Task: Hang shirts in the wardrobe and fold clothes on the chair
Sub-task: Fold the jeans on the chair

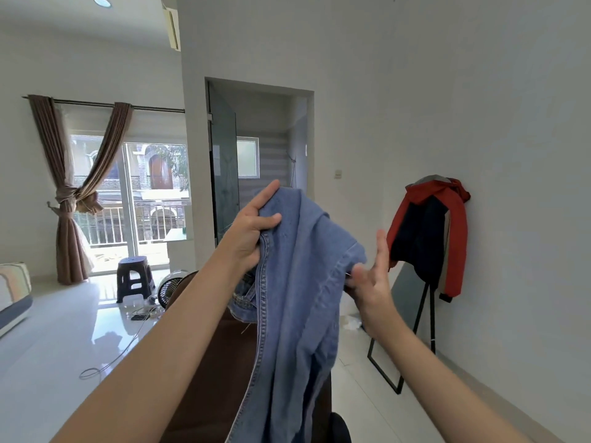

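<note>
The left hand (252,228) grips the blue denim garment (297,298) at its upper edge, thumb laid across the front of the cloth and the forefinger pointing up behind it, the other fingers curled into the fabric. From that grip the denim hangs down in long folds, a stitched seam running straight below the hand — its lower end is cut off by the bottom of the frame, so what kind of garment it is cannot be told for sure. A bunched band of denim with heavier stitching sits just under the left hand.

The right hand (371,282) is at the right edge of the denim, lower than the left. Its upper fingers are straight and spread, clear of the cloth; the lower fingers and thumb are blurred where they meet the fabric's corner, and whether they pinch it or only touch it cannot be made out.

Behind the denim stands a dark brown chair back (204,378), mostly hidden by the cloth and the left forearm. Right of the denim, against the white wall, a red and navy jacket (428,238) hangs over a black stand (422,314). Left of the denim, further off, are a dark plastic stool (132,278), a small fan (168,290) partly hidden by the chair, and tied brown curtains (72,199) at a glass door.
</note>
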{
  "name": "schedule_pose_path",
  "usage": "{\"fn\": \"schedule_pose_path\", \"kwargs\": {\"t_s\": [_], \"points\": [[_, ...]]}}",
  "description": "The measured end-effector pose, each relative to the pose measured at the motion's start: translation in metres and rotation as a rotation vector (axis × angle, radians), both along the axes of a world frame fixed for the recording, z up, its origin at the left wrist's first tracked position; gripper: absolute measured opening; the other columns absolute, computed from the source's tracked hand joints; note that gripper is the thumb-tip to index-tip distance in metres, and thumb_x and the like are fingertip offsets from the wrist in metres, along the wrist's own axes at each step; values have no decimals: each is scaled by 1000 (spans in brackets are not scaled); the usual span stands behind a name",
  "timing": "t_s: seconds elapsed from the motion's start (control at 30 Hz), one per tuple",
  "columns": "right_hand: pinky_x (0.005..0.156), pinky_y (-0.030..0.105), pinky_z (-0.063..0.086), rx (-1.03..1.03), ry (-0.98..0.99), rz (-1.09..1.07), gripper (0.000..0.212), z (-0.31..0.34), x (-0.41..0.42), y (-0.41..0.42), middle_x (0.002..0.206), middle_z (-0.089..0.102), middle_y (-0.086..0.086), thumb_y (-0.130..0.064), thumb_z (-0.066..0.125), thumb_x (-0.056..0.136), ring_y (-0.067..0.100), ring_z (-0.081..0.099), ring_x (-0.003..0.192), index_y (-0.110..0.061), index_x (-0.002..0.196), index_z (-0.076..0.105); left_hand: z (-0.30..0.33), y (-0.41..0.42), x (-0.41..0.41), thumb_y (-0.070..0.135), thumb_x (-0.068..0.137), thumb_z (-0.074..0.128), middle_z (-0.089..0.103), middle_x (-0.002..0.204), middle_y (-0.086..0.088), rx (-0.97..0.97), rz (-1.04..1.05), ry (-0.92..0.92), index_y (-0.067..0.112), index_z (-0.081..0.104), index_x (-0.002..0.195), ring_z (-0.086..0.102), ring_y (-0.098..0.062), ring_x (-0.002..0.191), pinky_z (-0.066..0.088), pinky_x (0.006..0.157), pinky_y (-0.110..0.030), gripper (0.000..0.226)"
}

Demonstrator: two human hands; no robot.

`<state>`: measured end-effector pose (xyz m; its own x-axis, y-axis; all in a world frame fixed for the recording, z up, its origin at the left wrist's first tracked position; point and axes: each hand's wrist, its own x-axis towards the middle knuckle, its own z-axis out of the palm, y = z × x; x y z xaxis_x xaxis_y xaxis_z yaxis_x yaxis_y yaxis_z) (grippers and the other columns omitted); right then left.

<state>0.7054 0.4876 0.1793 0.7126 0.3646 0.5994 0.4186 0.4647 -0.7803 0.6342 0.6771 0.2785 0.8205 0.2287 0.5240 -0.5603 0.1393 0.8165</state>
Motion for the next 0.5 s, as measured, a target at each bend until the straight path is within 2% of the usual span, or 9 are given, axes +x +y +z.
{"fn": "schedule_pose_path", "kwargs": {"t_s": [0.07, 0.13, 0.2, 0.27, 0.33, 0.4, 0.43, 0.5], "points": [[95, 31, 51, -43, -114, -67, 117, -8, -15, 13, 127, 61, 3, -45, 86, 62, 17, 61, 116, -53, 143, 2, 2, 5, -2, -15, 86, 44, 61, 118, 0, -38, 22, -7, 20, 47, 138, 61, -18, 101, 53, 87, -28, 62], [100, 32, 48, -108, -218, -190, 118, -13, -26, 27, 138, 52, -4, -33, 86, 66, 13, 54, 125, -53, 144, 1, 2, 9, -4, -15, 86, 43, 61, 116, 0, -69, 36, -13, 20, 46, 138, 60, -18, 102, 51, 89, -29, 63], [110, 40, 39, -126, -270, -258, 108, -13, -26, 40, 152, 32, -13, -31, 81, 74, 12, 37, 138, -52, 146, 4, 0, 13, -7, -15, 86, 42, 62, 112, 2, -69, 55, -13, 20, 46, 138, 61, -17, 100, 51, 89, -29, 63], [116, 30, 29, -119, -355, -243, 86, -8, -24, 49, 152, 24, -28, -19, 70, 86, 3, 24, 143, -46, 147, 15, -2, 21, -9, -14, 86, 43, 61, 114, 1, -40, 71, -1, 20, 46, 138, 60, -18, 101, 52, 87, -28, 63], [111, 20, 33, -96, -439, -238, 60, 1, -21, 53, 140, 42, -33, -6, 60, 92, 0, 37, 136, -36, 139, 39, -2, 29, -13, -12, 86, 45, 58, 122, -2, -8, 89, 21, 22, 48, 137, 59, -19, 104, 53, 84, -28, 62], [100, 17, 42, -72, -466, -232, 40, 16, -20, 52, 118, 63, -28, 1, 56, 92, 1, 56, 118, -30, 118, 62, -3, 39, -17, -10, 85, 47, 55, 129, -2, -14, 128, 35, 25, 50, 135, 59, -20, 107, 53, 84, -29, 61], [95, 15, 44, -65, -447, -225, 36, 24, -19, 52, 108, 68, -25, 2, 55, 92, 0, 61, 110, -29, 107, 67, -4, 43, -20, -8, 85, 48, 54, 132, -2, -46, 137, 34, 25, 51, 135, 59, -20, 109, 52, 85, -29, 60], [91, 12, 44, -48, -345, -216, 33, 42, -16, 52, 102, 69, -19, 1, 53, 93, -2, 62, 103, -27, 98, 70, -11, 50, -24, 1, 86, 53, 52, 136, -3, -155, 130, 41, 23, 46, 138, 57, -20, 115, 50, 91, -31, 57]]}}
